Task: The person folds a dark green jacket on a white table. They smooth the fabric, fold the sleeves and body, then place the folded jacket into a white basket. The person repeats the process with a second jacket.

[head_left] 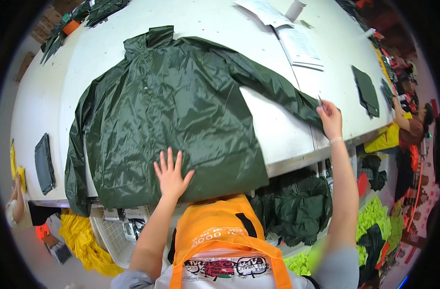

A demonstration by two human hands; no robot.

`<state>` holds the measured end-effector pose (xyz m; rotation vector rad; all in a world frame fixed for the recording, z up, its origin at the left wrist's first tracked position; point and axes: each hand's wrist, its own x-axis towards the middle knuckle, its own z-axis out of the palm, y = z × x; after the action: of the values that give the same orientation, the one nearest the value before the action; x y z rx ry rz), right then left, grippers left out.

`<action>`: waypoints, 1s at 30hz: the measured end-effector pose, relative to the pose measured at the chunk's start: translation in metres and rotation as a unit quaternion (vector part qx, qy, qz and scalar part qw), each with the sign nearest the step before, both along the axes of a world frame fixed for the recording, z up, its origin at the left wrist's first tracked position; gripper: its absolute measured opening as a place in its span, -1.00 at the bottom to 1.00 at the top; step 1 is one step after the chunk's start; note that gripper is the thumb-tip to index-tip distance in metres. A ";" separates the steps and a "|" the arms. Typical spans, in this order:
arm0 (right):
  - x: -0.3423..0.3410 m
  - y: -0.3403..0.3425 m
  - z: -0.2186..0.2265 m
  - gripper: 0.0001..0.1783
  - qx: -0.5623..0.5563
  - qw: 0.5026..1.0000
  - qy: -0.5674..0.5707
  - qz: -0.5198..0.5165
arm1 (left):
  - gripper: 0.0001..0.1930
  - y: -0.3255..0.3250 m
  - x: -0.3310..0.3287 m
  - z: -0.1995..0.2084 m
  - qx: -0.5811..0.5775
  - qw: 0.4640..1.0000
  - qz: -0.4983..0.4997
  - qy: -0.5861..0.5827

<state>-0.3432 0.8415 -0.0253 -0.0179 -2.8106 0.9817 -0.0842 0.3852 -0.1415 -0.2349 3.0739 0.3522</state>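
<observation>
A dark green, shiny rain jacket [167, 111] lies spread out on the white table, its collar at the far side and its hem by the near edge. My left hand [172, 176] rests on the lower front with fingers spread, holding nothing. Out to the right, my right hand [330, 118] is closed around a small pointed metal tool [319, 101], whose tip sticks up past the fingers. It is beside the cuff end of the right-hand sleeve [282, 89]. Whether those fingers also touch the cloth I cannot tell.
Papers [299, 45] and a white cup-like cylinder [295, 9] lie at the far right. Folded dark pieces sit at the left [44, 164] and right [365, 90]. Under the table edge are a white basket [109, 233] and bundled dark green cloth [297, 207]. Other people work at both sides.
</observation>
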 end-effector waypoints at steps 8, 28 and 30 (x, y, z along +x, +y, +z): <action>-0.241 0.086 -0.174 -0.64 0.177 0.968 -0.139 -0.113 | -0.32 -0.038 0.019 0.022 0.028 0.996 0.002 -0.081; -0.079 -0.202 -0.052 -0.65 -0.342 0.667 -0.511 0.421 | -0.56 0.026 -0.172 0.196 0.623 0.770 0.136 -0.006; -0.052 -0.218 -0.091 -0.67 -0.338 0.759 -0.455 0.321 | -0.55 0.024 -0.114 0.251 0.628 0.768 0.112 -0.054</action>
<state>-0.3953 0.6234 -0.1166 0.5624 -3.0102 2.7673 -0.1984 0.4095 0.1098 -0.4808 2.0049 2.0875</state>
